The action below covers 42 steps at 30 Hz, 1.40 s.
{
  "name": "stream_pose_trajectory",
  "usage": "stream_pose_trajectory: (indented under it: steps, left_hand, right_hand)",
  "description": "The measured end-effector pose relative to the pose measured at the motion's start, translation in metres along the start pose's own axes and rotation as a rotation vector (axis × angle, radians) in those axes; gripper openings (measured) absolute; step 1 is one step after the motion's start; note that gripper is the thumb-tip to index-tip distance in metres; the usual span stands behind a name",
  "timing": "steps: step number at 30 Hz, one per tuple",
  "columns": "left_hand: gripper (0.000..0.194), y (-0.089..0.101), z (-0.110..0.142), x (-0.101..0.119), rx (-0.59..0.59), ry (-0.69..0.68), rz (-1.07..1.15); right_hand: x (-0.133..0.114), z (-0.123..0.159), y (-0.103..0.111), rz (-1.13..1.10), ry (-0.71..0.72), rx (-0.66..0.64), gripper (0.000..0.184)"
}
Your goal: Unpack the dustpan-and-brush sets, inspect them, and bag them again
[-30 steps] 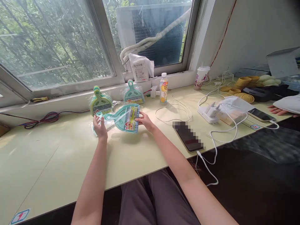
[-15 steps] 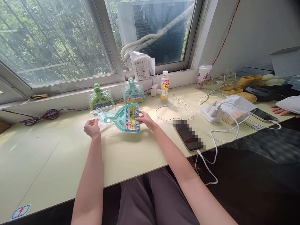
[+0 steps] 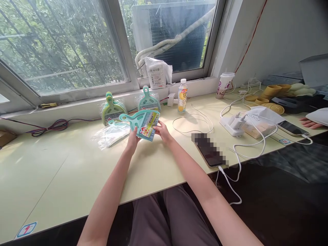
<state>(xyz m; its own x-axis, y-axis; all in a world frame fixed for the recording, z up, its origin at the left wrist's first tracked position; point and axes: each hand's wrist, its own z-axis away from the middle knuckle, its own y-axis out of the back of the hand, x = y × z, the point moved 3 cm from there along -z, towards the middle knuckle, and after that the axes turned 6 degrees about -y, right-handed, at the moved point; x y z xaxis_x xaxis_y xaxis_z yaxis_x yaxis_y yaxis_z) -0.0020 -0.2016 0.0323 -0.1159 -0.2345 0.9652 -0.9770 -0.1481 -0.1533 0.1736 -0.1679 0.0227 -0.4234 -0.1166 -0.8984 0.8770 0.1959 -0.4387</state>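
Left hand (image 3: 133,139) and right hand (image 3: 163,132) both gripping green dustpan with brush (image 3: 144,123), held up over tabletop (image 3: 153,184). Clear plastic bag (image 3: 109,135) lying just beside, on left. More little dustpans (image 3: 112,110) behind, near window. Bottle (image 3: 182,96) and phone (image 3: 210,150) to right.

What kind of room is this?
Probably a shared workroom: a long desk under a window, a charging power strip, and another person's hand resting farther along.
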Motion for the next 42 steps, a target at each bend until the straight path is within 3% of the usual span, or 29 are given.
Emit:
stream_pose_trajectory:
  steps: [2, 8, 16, 19, 21, 23, 26, 29, 32, 35, 42]
  left_hand:
    - [0.055, -0.005, 0.003, -0.012, -0.049, 0.043, 0.052]
    - [0.046, 0.017, -0.002, -0.023, 0.117, 0.047, 0.024]
    - [0.04, 0.014, 0.002, -0.019, 0.129, 0.063, -0.012]
    - [0.039, 0.022, -0.003, -0.024, 0.171, 0.085, -0.015]
    - [0.038, 0.027, -0.009, -0.031, 0.162, 0.125, -0.022]
    - [0.038, 0.03, -0.014, -0.039, 0.117, 0.171, -0.041]
    - [0.039, 0.026, -0.014, -0.046, 0.041, 0.193, -0.085]
    - [0.04, 0.016, -0.008, -0.043, -0.017, 0.154, -0.123]
    - [0.038, 0.005, 0.0, -0.031, -0.069, 0.046, -0.154]
    - [0.037, -0.004, 0.008, -0.02, -0.094, -0.041, -0.166]
    - [0.038, -0.015, 0.016, -0.013, -0.13, -0.152, -0.218]
  right_hand:
    - [0.002, 0.0, -0.001, 0.062, -0.048, 0.009, 0.034]
    - [0.009, -0.002, 0.002, 0.283, -0.216, -0.016, 0.008]
    - [0.0, -0.004, 0.018, 0.493, -0.267, 0.02, 0.016]
    - [-0.011, -0.007, 0.036, 0.466, -0.134, 0.273, 0.019]
    - [-0.018, -0.007, 0.052, 0.327, -0.015, 0.525, 0.021]
    - [-0.022, -0.005, 0.064, 0.172, 0.06, 0.663, 0.027]
    - [-0.017, -0.005, 0.063, 0.169, 0.025, 0.591, 0.047]
    - [-0.009, 0.0, 0.041, 0.542, 0.077, 0.493, 0.055]
    - [-0.002, 0.01, 0.006, 1.015, 0.345, 0.404, 0.038]
    - [0.004, 0.017, -0.017, 1.297, 0.476, 0.355, 0.02]
    - [0.0, 0.022, -0.025, 1.446, 0.542, 0.315, 0.023]
